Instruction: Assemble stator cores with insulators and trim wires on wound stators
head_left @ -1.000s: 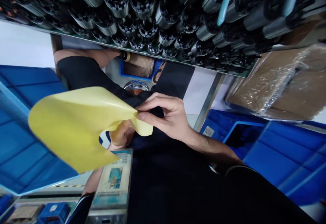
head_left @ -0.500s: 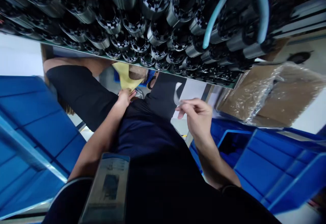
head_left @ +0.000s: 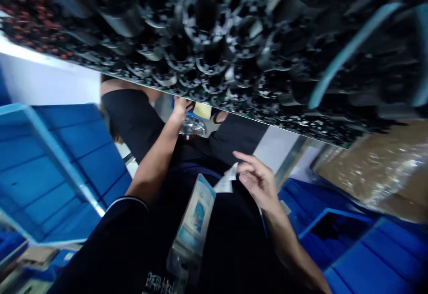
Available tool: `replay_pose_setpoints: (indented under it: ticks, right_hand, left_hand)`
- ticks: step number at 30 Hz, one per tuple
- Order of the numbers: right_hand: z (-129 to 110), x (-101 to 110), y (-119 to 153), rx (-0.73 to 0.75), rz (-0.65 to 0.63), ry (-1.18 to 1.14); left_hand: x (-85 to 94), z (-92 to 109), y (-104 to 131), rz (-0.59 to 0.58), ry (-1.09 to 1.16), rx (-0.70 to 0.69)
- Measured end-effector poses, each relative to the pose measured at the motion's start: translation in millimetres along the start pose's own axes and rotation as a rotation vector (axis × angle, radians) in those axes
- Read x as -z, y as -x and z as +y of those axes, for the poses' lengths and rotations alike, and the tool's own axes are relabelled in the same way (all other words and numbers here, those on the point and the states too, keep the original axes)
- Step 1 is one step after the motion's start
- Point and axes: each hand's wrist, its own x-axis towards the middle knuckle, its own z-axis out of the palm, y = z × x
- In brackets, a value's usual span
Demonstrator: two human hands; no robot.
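My right hand [head_left: 259, 179] is in front of my body at the right, index finger stretched out. Its other fingers pinch a crumpled white strip of paper [head_left: 230, 179], whose loose end points toward the badge. Under the front edge of the bench my left hand [head_left: 182, 106] reaches down, its fingers slightly apart and partly hidden. Just right of it, a yellow sheet [head_left: 202, 110] lies in or on a blue bin [head_left: 199, 125] between my knees, not visibly touching the hand.
Rows of metal cylinders [head_left: 214, 58] fill the bench above, with a light blue hose [head_left: 351, 58] over them. Blue crates stand left [head_left: 67, 151] and right [head_left: 384, 249]. A plastic-wrapped cardboard box [head_left: 374, 173] is at right. A badge [head_left: 195, 218] hangs from my chest.
My left hand has moved away from the yellow sheet it was holding, which now lies lower by the bin. My right hand has drawn the white strip closer to my body. The view has tilted.
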Motion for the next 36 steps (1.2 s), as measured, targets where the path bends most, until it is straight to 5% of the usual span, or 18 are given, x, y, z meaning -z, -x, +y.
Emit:
replay_pose_setpoints:
  ticks: [3, 6, 8, 9, 11, 14, 21, 24, 28, 36]
  right_hand:
    - [4, -2, -19, -0.031, -0.014, -0.010]
    - [2, -14, -40, 0.002, -0.103, 0.013]
    - [-6, -24, -52, 0.040, -0.210, 0.031]
    - [-11, -31, -57, 0.069, -0.261, 0.037]
    - [-23, -44, -66, 0.157, -0.342, 0.051]
    - [-38, -66, -73, 0.329, -0.374, 0.095]
    - [-36, -86, -79, 0.338, -0.383, 0.191]
    - [-27, -84, -83, 0.328, -0.454, 0.287]
    - [-21, -78, -89, 0.288, -0.433, 0.325]
    - [-28, -81, -103, 0.234, -0.306, 0.285]
  left_hand:
    - [50.5, 37, 70, 0.034, -0.067, -0.102]
    - [117.8, 68, 185, 0.080, -0.339, -0.350]
    - [164.3, 73, 258, 0.472, -0.746, -0.570]
    - [186.4, 69, 287, 0.693, -0.914, -0.537]
    - [224.6, 50, 330, 0.887, -1.164, -0.215]
    - [260.5, 7, 370, 0.840, -1.224, 0.216]
    - [310.6, -70, 487, 0.869, -1.159, 0.383]
    - [339.9, -85, 514, 0.842, -1.154, 0.438]
    - [360.3, -92, 519, 0.793, -1.135, 0.493]
    - [335.9, -55, 494, 0.785, -1.190, 0.505]
